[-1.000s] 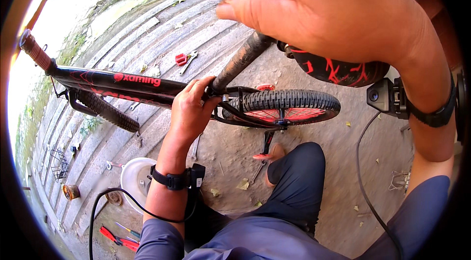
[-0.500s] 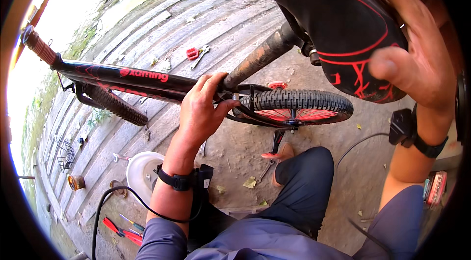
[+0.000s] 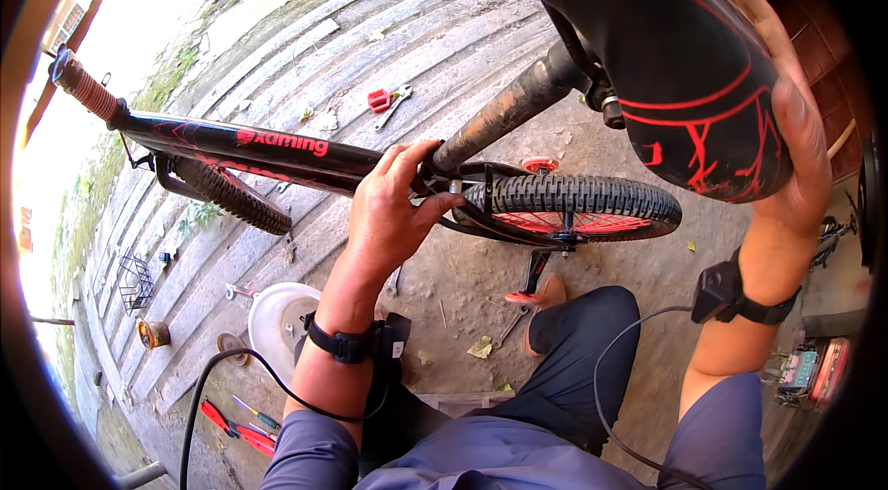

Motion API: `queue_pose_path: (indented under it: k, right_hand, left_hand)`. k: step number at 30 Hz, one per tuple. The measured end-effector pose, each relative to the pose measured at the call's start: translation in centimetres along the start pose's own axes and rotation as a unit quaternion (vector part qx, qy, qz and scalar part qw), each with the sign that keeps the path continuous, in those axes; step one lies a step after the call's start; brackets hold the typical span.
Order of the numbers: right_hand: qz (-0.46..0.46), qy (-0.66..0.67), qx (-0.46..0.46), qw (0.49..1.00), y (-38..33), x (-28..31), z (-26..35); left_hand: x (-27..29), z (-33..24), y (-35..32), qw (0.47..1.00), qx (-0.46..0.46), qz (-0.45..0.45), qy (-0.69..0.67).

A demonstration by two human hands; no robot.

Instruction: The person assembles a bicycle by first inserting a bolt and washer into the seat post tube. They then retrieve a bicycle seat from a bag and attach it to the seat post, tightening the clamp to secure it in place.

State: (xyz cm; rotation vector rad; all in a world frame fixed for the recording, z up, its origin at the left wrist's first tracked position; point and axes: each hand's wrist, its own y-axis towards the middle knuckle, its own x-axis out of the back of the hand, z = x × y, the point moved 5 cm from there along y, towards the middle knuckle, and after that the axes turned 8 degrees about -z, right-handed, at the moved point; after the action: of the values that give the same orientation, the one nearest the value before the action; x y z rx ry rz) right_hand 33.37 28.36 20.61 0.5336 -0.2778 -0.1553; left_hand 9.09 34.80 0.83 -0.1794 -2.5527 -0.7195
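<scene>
The long black-and-red bicycle saddle (image 3: 694, 74) sits on the slanted dark metal tube (image 3: 509, 108), right of the round white plastic container (image 3: 271, 316).

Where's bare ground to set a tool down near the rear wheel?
The dirt between rear wheel, right knee and right forearm is mostly bare; a leaf lies there and a cable hangs across its lower part. Crowded: around the white tub (tin, red tool, screwdriver), and by the foot, where a wrench lies.
</scene>
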Motion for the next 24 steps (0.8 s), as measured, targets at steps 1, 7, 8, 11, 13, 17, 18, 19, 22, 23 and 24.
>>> queue_pose_path:
  k: [1, 7, 8, 11, 13, 17, 18, 19, 22, 23, 24]
  right_hand:
    - [-0.028, 0.025, -0.024, 0.999, -0.2, -0.4, -0.1]
    - [0.022, 0.01, -0.045, 0.999, -0.3, -1.5, 0.8]
    - [0.021, 0.008, -0.046, 0.999, -0.3, -1.5, 0.9]
    - [0.037, 0.066, -0.021, 0.997, 0.3, 0.2, -1.2]
    - [0.042, 0.06, -0.028, 0.997, 0.1, 0.4, -1.0]
    - [0.041, 0.057, -0.021, 0.997, 0.7, -0.4, -1.0]
    - [0.042, 0.058, -0.019, 0.997, 0.9, -0.5, -1.0]
    - [0.052, 0.06, -0.016, 0.997, 0.9, -0.4, -1.1]
    - [0.074, 0.076, -0.006, 0.994, 1.2, 0.0, -1.3]
    - [0.076, 0.095, -0.003, 0.993, 1.4, -0.3, -1.8]
    - [0.072, 0.091, 0.001, 0.993, 1.5, 0.3, -1.5]
  left_hand:
    - [-0.1, 0.1, 0.0, 1.0, 0.002, -0.003, -0.004]
    - [-0.1, 0.6, -0.3, 1.0, 0.007, -0.002, -0.014]
    - [-0.1, 0.6, -0.2, 1.0, 0.006, -0.001, -0.013]
    - [-0.3, 0.3, -0.1, 1.0, 0.004, 0.002, -0.014]
    - [-0.4, 0.2, -0.1, 1.0, 0.002, -0.001, -0.013]
    - [-0.3, 0.6, -0.2, 1.0, -0.005, 0.001, -0.002]
    - [-0.1, 0.7, -0.3, 1.0, -0.006, 0.002, 0.001]
    - [0.2, 0.6, -0.1, 1.0, 0.001, 0.004, -0.008]
    - [3.2, -0.7, 1.0, 0.995, 0.055, -0.023, -0.083]
    - [5.4, -0.8, 1.8, 0.988, 0.034, -0.036, -0.144]
    - [6.5, -2.6, 3.3, 0.951, 0.015, -0.067, -0.302]
